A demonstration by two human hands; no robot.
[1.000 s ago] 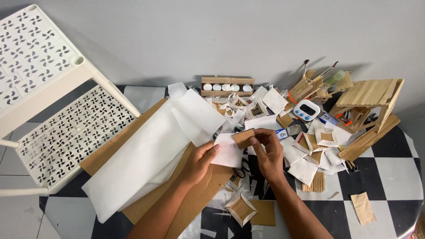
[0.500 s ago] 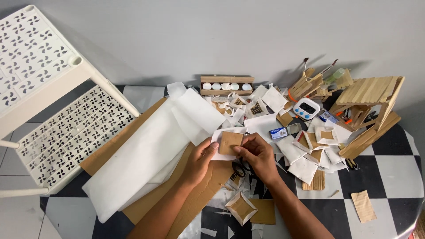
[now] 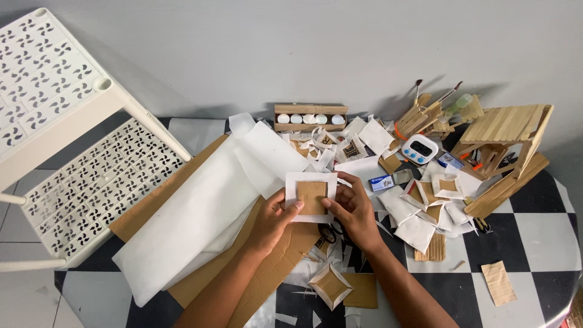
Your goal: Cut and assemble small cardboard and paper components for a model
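While hands [image 3: 276, 222] [image 3: 352, 209] pinch card [image 3: 311, 197] (paper-backed).

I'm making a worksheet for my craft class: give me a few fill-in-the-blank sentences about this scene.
1. Both hands hold a white paper square with a ____ cardboard piece at its centre.
2. The floor is black and white in a ____ pattern.
3. The perforated white rack stands on the person's ____ side.

Missing words: brown; checkered; left

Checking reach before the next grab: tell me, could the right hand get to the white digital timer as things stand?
Probably yes. The right hand lies close to the white digital timer, which sits uncovered on the paper scraps. But its grip is on the cardboard-and-paper square, shared with the left hand.
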